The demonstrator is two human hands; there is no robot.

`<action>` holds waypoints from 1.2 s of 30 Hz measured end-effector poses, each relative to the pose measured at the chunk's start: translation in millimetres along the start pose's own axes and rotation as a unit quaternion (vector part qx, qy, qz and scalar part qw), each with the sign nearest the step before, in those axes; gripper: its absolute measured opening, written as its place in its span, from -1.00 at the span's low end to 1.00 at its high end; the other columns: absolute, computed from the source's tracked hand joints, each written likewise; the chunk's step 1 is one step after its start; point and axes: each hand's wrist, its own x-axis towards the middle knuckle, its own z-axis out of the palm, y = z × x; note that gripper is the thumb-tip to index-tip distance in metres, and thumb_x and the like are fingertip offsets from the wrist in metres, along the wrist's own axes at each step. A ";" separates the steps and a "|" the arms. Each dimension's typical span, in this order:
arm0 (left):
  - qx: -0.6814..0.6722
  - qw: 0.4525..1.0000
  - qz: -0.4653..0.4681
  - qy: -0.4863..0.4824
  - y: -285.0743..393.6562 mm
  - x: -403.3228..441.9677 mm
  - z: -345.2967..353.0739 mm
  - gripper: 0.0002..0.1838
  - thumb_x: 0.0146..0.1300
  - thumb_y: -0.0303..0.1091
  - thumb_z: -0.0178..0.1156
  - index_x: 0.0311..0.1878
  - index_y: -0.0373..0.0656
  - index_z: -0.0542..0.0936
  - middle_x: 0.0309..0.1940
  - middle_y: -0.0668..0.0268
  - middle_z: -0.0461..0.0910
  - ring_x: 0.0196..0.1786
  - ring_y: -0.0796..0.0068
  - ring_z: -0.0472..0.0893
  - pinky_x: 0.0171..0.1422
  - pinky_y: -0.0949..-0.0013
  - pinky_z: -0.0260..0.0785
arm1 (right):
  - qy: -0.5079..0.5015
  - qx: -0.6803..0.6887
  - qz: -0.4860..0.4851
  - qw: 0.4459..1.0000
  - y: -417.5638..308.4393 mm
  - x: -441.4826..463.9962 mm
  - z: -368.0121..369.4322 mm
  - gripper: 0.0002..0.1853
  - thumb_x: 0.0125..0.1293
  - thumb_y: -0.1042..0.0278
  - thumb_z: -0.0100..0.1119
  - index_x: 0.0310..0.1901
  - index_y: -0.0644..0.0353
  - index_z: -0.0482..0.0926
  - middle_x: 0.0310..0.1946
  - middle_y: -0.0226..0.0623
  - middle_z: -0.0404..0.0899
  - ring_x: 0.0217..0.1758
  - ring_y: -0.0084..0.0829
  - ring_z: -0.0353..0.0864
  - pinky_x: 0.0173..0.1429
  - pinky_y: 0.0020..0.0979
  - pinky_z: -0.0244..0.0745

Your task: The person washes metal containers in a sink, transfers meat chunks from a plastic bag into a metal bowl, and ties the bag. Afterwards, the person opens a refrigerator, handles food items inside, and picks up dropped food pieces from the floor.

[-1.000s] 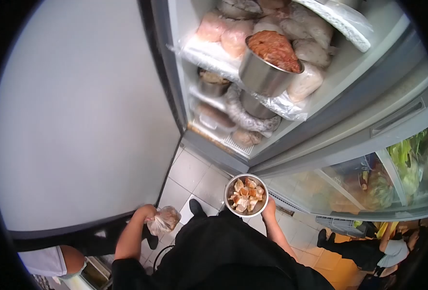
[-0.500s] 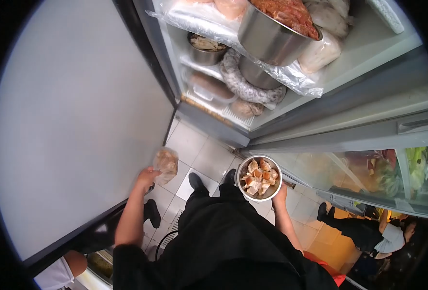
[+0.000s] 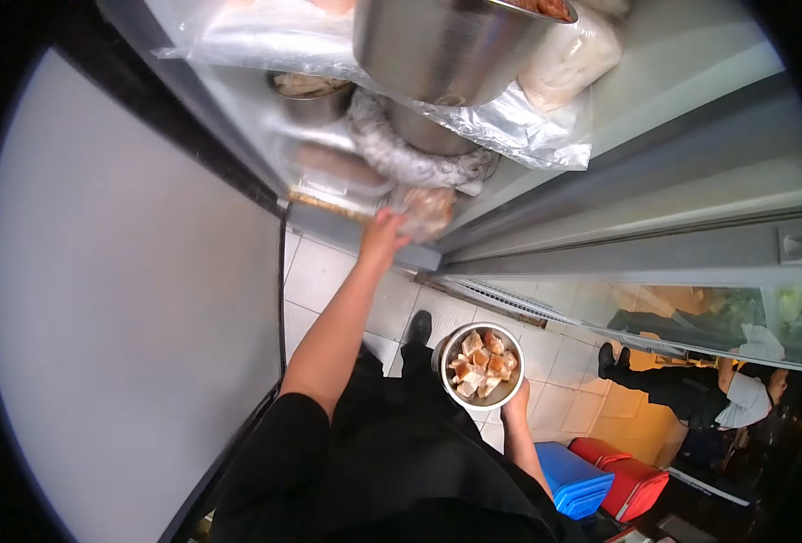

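Observation:
My left hand (image 3: 385, 237) reaches to the bottom of the open fridge and grips a clear plastic bag (image 3: 426, 214) with light brown contents, somewhat blurred. The bag is at the bottom shelf's front edge, just below a ring-shaped wrapped bundle (image 3: 401, 156). My right hand (image 3: 516, 403) holds a round steel bowl (image 3: 444, 360) of browned meat chunks (image 3: 484, 364) from its right side, low in front of my body. Most of its fingers are hidden by the bowl.
A large steel pot (image 3: 437, 54) of red meat stands on the plastic-lined shelf above. The grey door (image 3: 129, 290) is at left, a glass-door cooler (image 3: 672, 312) at right. Blue (image 3: 573, 480) and red bins (image 3: 634, 487) and another person (image 3: 681, 394) are at lower right.
My left hand has moved from beside the grey door up and right to the fridge's bottom shelf, still gripping the bag. The view has shifted closer to the shelves. My right hand still holds the bowl.

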 end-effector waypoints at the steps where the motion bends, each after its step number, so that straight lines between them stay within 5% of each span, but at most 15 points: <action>1: -0.021 1.000 0.003 0.005 -5.5 16.8 16.2 -0.70 0.33 -0.31 0.14 0.09 -0.14 0.46 0.03 0.22 0.50 0.04 0.34 0.53 -0.01 0.12 0.55 | 0.007 0.003 0.005 1.000 -2.2 -3.3 -1.4 -0.69 0.29 0.33 0.21 -0.02 0.33 0.65 -0.19 -0.14 0.73 -0.12 -0.39 0.67 0.01 -0.32 0.53; 5: -0.158 0.986 0.028 -0.037 -12.3 69.6 51.3 -0.70 0.37 -0.35 0.06 0.13 -0.15 0.45 0.11 0.17 0.47 0.12 0.24 0.52 0.02 0.00 0.57 | 0.035 0.004 0.018 0.999 22.2 0.5 -4.3 -0.68 0.30 0.34 0.19 0.01 0.33 0.65 -0.13 -0.19 0.72 -0.09 -0.43 0.66 0.03 -0.36 0.53; 7: -0.242 0.963 0.029 -0.116 10.4 77.4 52.1 -0.51 0.51 -0.24 -0.05 0.41 -0.22 0.24 0.34 0.04 0.34 0.34 0.01 0.41 0.25 -0.32 0.42 | 0.049 0.034 0.043 0.997 23.7 -9.2 5.5 -0.68 0.31 0.35 0.19 0.03 0.34 0.64 -0.10 -0.21 0.72 -0.07 -0.43 0.66 0.05 -0.37 0.53; 9: -0.213 0.972 0.032 -0.096 19.5 80.2 65.0 -0.49 0.56 -0.13 -0.17 0.43 -0.21 0.23 0.42 0.06 0.27 0.39 -0.01 0.37 0.36 -0.24 0.36 | 0.045 0.061 0.068 0.995 24.6 -7.6 6.9 -0.67 0.31 0.36 0.19 0.04 0.35 0.63 -0.09 -0.21 0.71 -0.07 -0.43 0.66 0.05 -0.37 0.53; 13: -0.496 0.840 0.006 -0.221 13.0 128.1 77.0 -0.47 0.44 -0.07 0.06 0.36 -0.17 0.37 0.31 0.12 0.44 0.37 0.03 0.41 0.49 -0.03 0.20 | 0.056 0.058 0.064 0.995 30.6 -2.7 14.5 -0.67 0.30 0.41 0.20 0.05 0.37 0.62 -0.07 -0.18 0.71 -0.08 -0.42 0.66 0.05 -0.38 0.54; 16: -0.271 0.950 0.084 -0.132 11.7 145.5 85.9 -0.47 0.40 -0.07 0.11 0.32 -0.17 0.43 0.27 0.10 0.49 0.36 0.01 0.41 0.47 -0.03 0.20 | 0.056 0.072 0.079 0.993 31.5 -7.9 23.8 -0.67 0.30 0.42 0.19 0.05 0.39 0.61 -0.07 -0.16 0.70 -0.07 -0.43 0.65 0.05 -0.39 0.54; 18: 0.089 0.976 0.196 -0.029 1.1 137.4 73.8 -0.48 0.37 -0.07 0.13 0.29 -0.17 0.46 0.23 0.08 0.52 0.36 0.00 0.41 0.46 -0.03 0.20 | 0.052 0.077 0.074 0.993 43.1 -6.8 24.6 -0.67 0.30 0.42 0.18 0.05 0.40 0.61 -0.07 -0.16 0.69 -0.06 -0.43 0.65 0.04 -0.38 0.54; 20: 0.328 0.902 0.280 0.038 -19.6 113.3 60.9 -0.48 0.35 -0.06 0.16 0.26 -0.17 0.49 0.20 0.07 0.54 0.36 -0.01 0.41 0.45 -0.02 0.20 | 0.059 0.097 0.085 0.990 51.0 -1.7 26.9 -0.67 0.30 0.42 0.18 0.05 0.41 0.61 -0.08 -0.16 0.69 -0.07 -0.43 0.64 0.03 -0.38 0.54; 22: 0.386 0.869 0.305 0.049 -33.5 94.8 56.7 -0.48 0.33 -0.06 0.18 0.25 -0.17 0.51 0.18 0.06 0.56 0.36 -0.01 0.41 0.45 -0.02 0.20 | 0.062 0.113 0.099 0.987 47.9 -4.7 29.8 -0.67 0.30 0.41 0.18 0.05 0.41 0.61 -0.08 -0.16 0.70 -0.07 -0.43 0.64 0.03 -0.39 0.54; 24: 0.576 0.704 0.410 0.073 -41.7 81.6 69.1 -0.51 0.25 -0.06 0.22 0.13 -0.19 0.60 0.10 0.02 0.61 0.30 -0.01 0.47 0.38 0.03 0.27 | 0.033 0.120 0.075 0.989 36.2 -7.5 26.8 -0.65 0.31 0.38 0.18 0.05 0.41 0.61 -0.07 -0.16 0.69 -0.07 -0.43 0.64 0.03 -0.39 0.53; 29: 0.658 0.691 0.297 -0.042 -21.5 114.4 102.3 -0.54 0.25 -0.07 0.22 0.12 -0.14 0.62 0.12 0.03 0.59 0.23 -0.02 0.51 0.36 0.03 0.27 | 0.060 0.084 0.049 0.993 61.4 -4.0 26.4 -0.67 0.38 0.42 0.09 0.09 0.42 0.58 -0.06 -0.17 0.68 -0.09 -0.40 0.67 0.00 -0.37 0.57; 36: 0.689 0.654 0.290 -0.117 1.5 195.8 117.5 -0.54 0.23 -0.08 0.24 0.13 -0.13 0.61 0.13 0.05 0.59 0.24 0.00 0.50 0.37 0.05 0.27 | 0.119 0.188 0.106 0.969 70.9 -3.3 27.4 -0.67 0.31 0.40 0.19 0.06 0.36 0.62 -0.09 -0.19 0.70 -0.08 -0.43 0.66 0.01 -0.38 0.55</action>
